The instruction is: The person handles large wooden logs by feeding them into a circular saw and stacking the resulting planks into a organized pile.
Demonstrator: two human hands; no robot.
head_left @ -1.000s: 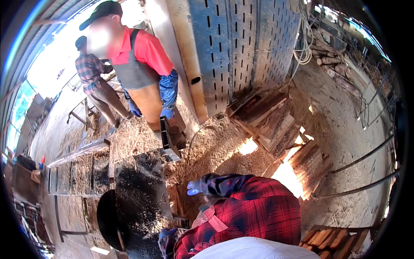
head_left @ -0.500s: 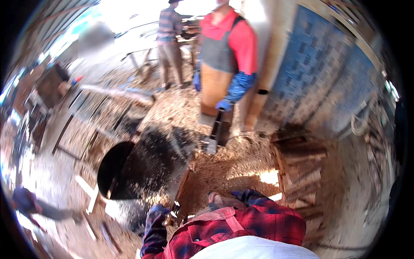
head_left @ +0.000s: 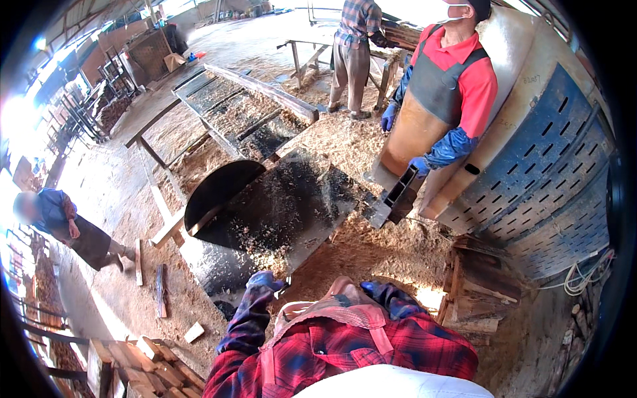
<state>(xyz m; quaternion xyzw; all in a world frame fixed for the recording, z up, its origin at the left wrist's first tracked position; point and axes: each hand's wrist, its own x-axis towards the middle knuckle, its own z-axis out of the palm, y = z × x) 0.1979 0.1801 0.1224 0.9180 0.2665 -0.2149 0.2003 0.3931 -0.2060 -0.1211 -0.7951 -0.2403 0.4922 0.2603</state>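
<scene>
My left hand (head_left: 265, 281), in a blue glove, is at the near edge of a metal saw table (head_left: 232, 266). Its fingers look curled beside a small metal part (head_left: 284, 287), and what they hold is too small to make out. My right hand (head_left: 373, 287), also gloved in dark blue, lies in front of my body beside the apron, its fingers mostly hidden. A large dark circular saw blade (head_left: 222, 189) stands up through the table, which is strewn with wood chips.
Across the table a person in a red shirt and apron (head_left: 424, 126) holds a dark metal piece (head_left: 398, 189). Another person (head_left: 355, 53) works at a rack behind. A third (head_left: 70, 225) is at left. Stacked wood (head_left: 481, 285) lies right, cut blocks (head_left: 142, 365) lower left, a blue slotted panel (head_left: 551, 179) beyond.
My view has swung, so the table and the red-shirted person appear further right. That person's face has turned aside. My left hand remains at the table edge.
</scene>
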